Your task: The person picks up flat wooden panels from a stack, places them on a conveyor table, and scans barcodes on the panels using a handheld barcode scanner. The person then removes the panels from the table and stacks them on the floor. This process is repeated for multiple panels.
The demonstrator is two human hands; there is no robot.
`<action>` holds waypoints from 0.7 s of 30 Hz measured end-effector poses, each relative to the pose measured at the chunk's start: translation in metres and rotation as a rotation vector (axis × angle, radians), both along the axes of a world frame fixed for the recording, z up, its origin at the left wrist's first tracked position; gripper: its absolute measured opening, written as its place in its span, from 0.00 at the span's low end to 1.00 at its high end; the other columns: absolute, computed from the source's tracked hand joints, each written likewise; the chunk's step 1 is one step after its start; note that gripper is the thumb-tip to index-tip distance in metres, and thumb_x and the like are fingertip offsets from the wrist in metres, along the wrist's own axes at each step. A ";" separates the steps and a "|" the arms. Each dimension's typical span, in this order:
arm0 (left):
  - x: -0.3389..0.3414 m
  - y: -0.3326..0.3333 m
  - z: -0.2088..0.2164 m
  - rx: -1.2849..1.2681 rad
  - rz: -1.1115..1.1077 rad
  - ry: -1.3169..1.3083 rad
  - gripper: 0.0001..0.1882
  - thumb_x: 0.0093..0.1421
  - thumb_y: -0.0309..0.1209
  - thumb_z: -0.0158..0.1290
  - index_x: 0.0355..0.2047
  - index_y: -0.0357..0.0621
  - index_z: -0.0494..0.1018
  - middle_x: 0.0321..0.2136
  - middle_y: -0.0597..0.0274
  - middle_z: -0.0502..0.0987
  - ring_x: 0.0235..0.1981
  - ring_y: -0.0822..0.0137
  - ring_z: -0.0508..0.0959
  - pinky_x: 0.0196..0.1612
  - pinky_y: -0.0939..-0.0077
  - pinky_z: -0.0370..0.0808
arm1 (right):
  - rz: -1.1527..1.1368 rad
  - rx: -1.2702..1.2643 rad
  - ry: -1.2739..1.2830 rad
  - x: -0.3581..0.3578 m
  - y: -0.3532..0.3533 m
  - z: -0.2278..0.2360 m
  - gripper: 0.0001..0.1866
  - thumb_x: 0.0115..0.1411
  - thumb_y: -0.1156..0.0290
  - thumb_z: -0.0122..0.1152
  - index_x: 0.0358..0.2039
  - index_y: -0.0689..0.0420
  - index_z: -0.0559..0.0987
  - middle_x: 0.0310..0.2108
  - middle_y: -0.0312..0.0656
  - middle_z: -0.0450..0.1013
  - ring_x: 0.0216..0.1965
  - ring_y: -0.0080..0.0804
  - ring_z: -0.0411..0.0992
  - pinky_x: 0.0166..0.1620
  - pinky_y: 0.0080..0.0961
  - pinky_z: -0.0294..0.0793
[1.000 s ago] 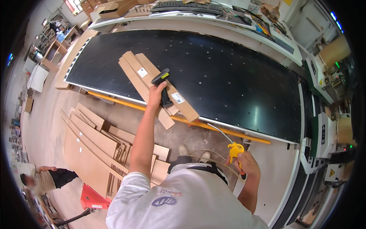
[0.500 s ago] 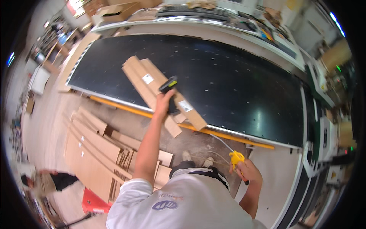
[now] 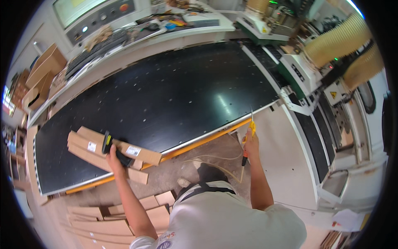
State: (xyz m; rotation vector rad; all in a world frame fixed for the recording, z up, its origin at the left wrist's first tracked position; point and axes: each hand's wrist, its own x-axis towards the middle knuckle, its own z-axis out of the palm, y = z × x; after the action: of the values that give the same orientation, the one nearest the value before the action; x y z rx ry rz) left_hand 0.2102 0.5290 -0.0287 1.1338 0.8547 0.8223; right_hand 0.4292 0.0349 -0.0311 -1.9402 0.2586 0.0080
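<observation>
My left hand (image 3: 115, 161) is wrapped round the grip of a black handheld barcode scanner (image 3: 107, 142) with a yellow-green patch. The scanner is over several narrow wood-coloured strips (image 3: 85, 153) bearing white labels; they lie on the left part of a black machine table (image 3: 182, 93) and overhang its near edge. In my right hand (image 3: 251, 147) is a yellow air blow gun (image 3: 252, 127) with an orange-and-black hose fitting below it. Its thin nozzle points away from me, at the table's near right edge. A pale hose trails from it toward my feet.
A yellow bar (image 3: 199, 146) runs along the table's near edge. Stacked wood-coloured panels (image 3: 101, 227) lie on the floor at lower left. Machine heads with a ribbed hose (image 3: 340, 39) stand at far right. A control panel (image 3: 103, 18) and keyboard (image 3: 97, 50) are at the back.
The view has swung to the right, bringing in the machine heads. My right hand has moved forward with the blow gun to the table edge. My left hand still grips the scanner.
</observation>
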 end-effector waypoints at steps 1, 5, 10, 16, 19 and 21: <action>0.001 -0.001 0.001 0.007 0.001 0.010 0.18 0.60 0.41 0.56 0.40 0.36 0.73 0.31 0.64 0.75 0.32 0.73 0.74 0.37 0.78 0.71 | -0.029 0.001 -0.010 0.007 -0.007 -0.008 0.25 0.67 0.46 0.43 0.33 0.59 0.70 0.20 0.37 0.67 0.11 0.22 0.61 0.14 0.21 0.60; -0.004 0.002 0.000 0.053 -0.004 -0.004 0.18 0.61 0.41 0.55 0.40 0.37 0.72 0.31 0.64 0.74 0.32 0.73 0.73 0.38 0.78 0.71 | -0.139 0.002 -0.017 0.026 -0.018 -0.008 0.24 0.67 0.45 0.43 0.35 0.57 0.67 0.21 0.36 0.66 0.11 0.22 0.61 0.14 0.21 0.61; 0.001 -0.002 0.004 -0.007 0.018 0.002 0.18 0.62 0.41 0.54 0.42 0.37 0.70 0.33 0.63 0.74 0.35 0.70 0.74 0.40 0.75 0.72 | -0.278 -0.003 -0.101 0.043 -0.031 -0.001 0.23 0.67 0.47 0.45 0.36 0.57 0.68 0.20 0.35 0.65 0.12 0.21 0.61 0.15 0.21 0.61; -0.007 0.005 -0.004 0.024 -0.009 0.022 0.19 0.62 0.41 0.55 0.45 0.38 0.69 0.35 0.62 0.74 0.37 0.70 0.74 0.41 0.75 0.73 | -0.408 -0.097 -0.168 0.048 -0.045 0.018 0.23 0.67 0.51 0.46 0.34 0.61 0.71 0.19 0.39 0.69 0.21 0.28 0.67 0.26 0.30 0.67; -0.004 0.007 -0.010 0.000 0.011 -0.022 0.20 0.61 0.41 0.56 0.45 0.38 0.69 0.37 0.61 0.74 0.38 0.70 0.74 0.43 0.73 0.73 | -0.404 -0.053 -0.168 0.046 -0.058 0.021 0.23 0.67 0.50 0.45 0.35 0.61 0.72 0.19 0.38 0.69 0.17 0.25 0.64 0.21 0.27 0.64; -0.006 0.003 -0.004 -0.130 0.028 -0.010 0.21 0.59 0.42 0.57 0.46 0.41 0.70 0.37 0.63 0.73 0.40 0.69 0.74 0.44 0.70 0.73 | -0.254 -0.010 -0.023 0.032 -0.059 0.033 0.23 0.67 0.50 0.45 0.35 0.61 0.72 0.19 0.37 0.69 0.14 0.23 0.62 0.18 0.24 0.62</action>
State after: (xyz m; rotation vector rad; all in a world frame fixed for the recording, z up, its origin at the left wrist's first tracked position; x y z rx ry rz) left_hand 0.2044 0.5319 -0.0327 1.0047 0.9045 0.7841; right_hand 0.4611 -0.0246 0.0020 -1.9042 0.4881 -0.1827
